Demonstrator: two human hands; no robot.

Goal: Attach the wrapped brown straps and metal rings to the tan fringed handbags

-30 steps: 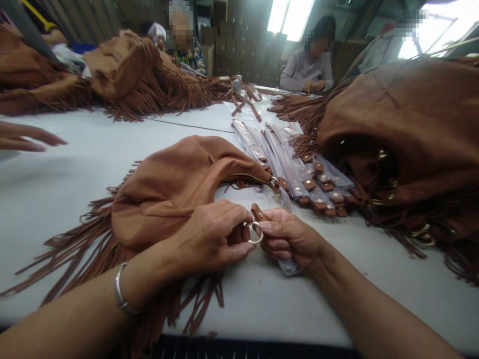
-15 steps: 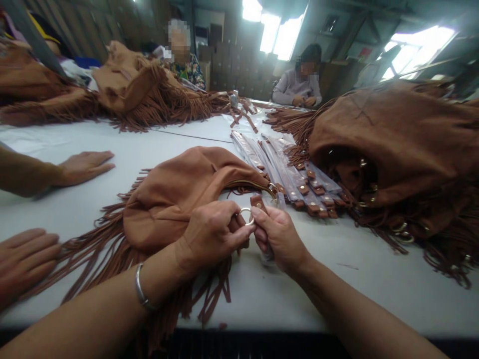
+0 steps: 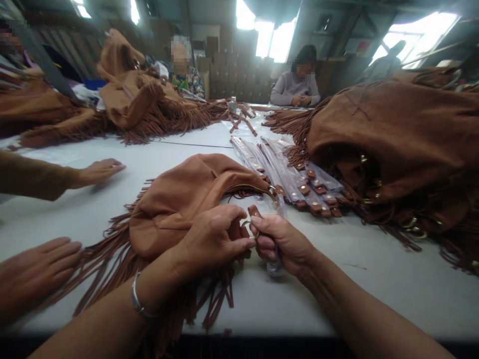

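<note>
A metal ring (image 3: pixel 246 224) is between my two hands. My left hand (image 3: pixel 215 232) pinches it between thumb and fingers from the left. My right hand (image 3: pixel 280 239) grips a brown leather strap end (image 3: pixel 254 212) against the ring, and clear plastic wrap (image 3: pixel 275 267) hangs below that fist. Just behind my left hand lies a brown fringed bag (image 3: pixel 179 194) on the white table (image 3: pixel 348 294), its curved zipped opening reaching toward my right hand. Long fringes spread out from the bag under my left forearm.
Plastic-wrapped straps (image 3: pixel 280 167) lie beyond my right hand. A large brown bag pile (image 3: pixel 389 134) stands at the right, more fringed bags (image 3: pixel 134 99) at back left. Another person's hands (image 3: pixel 99 172) rest at the left; two people sit across the table.
The ring has tilted, now appearing narrower between my fingers. The other person's hands appear further right in view, and the plastic below my right hand shows more.
</note>
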